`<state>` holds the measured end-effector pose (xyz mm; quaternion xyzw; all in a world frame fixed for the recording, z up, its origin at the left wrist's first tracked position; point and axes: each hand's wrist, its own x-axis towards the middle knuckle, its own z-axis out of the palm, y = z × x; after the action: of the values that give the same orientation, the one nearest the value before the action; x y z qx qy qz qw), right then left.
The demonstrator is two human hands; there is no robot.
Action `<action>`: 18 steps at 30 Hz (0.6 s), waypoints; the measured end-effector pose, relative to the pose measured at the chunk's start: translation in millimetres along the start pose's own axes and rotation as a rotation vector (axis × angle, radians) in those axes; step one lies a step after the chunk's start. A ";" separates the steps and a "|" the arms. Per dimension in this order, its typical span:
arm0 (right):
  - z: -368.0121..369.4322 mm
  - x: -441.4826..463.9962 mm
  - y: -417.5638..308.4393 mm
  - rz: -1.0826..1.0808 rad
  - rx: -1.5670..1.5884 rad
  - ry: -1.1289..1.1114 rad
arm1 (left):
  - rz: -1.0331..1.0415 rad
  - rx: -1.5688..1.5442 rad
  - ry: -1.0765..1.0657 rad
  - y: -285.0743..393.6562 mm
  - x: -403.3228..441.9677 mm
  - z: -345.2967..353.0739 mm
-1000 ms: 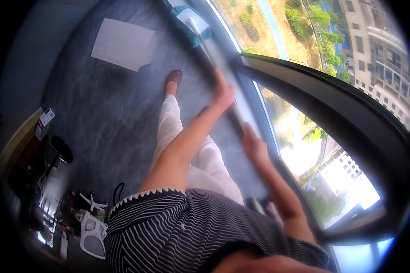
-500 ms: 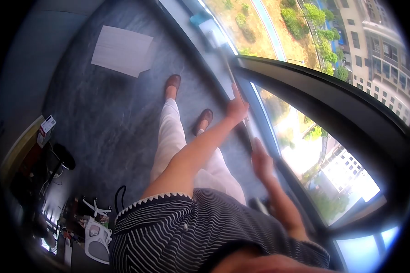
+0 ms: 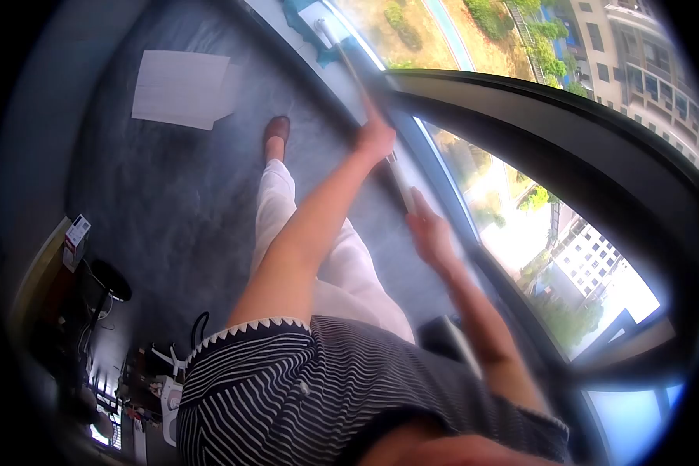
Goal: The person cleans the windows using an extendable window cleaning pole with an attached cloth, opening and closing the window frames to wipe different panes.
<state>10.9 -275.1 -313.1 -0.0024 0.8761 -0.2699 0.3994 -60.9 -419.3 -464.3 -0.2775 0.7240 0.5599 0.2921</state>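
Observation:
A flat mop with a pale handle and a teal-edged head lies along the light window ledge, its head at the far end. My left hand is closed round the middle of the handle. Lower down, nearer my body, my right hand grips the handle's thicker end. Motion slightly blurs both hands.
Tall window panes with a dark frame run along my right side. A pale flat sheet lies on the dark floor. A white chair and a small box are at lower left.
Both hands and the mop have shifted up and left in view, with the head farther along the ledge. My view has moved a little, and one shoe is now hidden behind my arm.

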 end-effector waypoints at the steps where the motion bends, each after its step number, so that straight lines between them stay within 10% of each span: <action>1: 6.3 -11.1 7.8 0.009 -0.003 0.012 | 0.001 0.001 -0.018 -6.4 -9.5 11.4; 10: -26.0 -75.1 35.5 0.090 -0.170 0.048 | 0.247 0.339 -0.092 -21.1 -45.7 110.9; 18: -12.6 -87.2 0.2 0.367 0.172 -0.127 | -0.088 0.071 -0.204 -16.8 -72.9 59.6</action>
<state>61.5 -249.8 -245.6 0.1743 0.8087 -0.2660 0.4949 7.3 -359.5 -433.8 -0.2402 0.6971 0.5459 0.3981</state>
